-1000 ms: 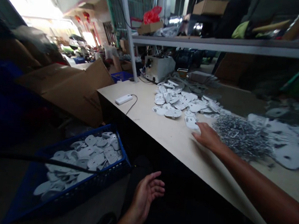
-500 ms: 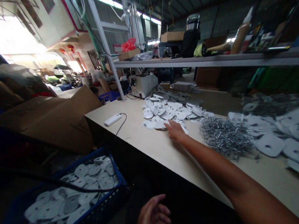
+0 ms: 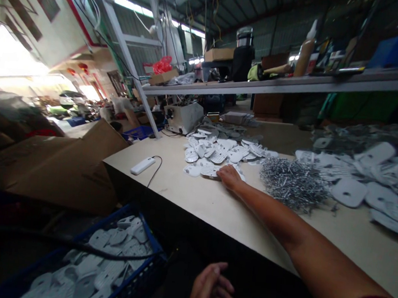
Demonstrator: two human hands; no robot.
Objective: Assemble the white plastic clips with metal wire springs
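Note:
My right hand reaches over the table and has its fingers curled on the right end of a flat white plastic plate with ridges. That plate lies at the near edge of a heap of similar white plates. Below the table edge, my left hand hangs with nothing in it, its thumb apart from the loosely bent fingers. Right of my right forearm is a pile of small shiny metal pieces, perhaps screws or pins.
A white power strip with a cable lies near the table's left corner. More white plates spread at the right. Down left stands a blue crate of such plates. A shelf crosses above; cardboard leans left.
The fingers of my right hand, stretched over the plate before, have curled in at its end. My left hand stays low and empty. The whole view has shifted a little.

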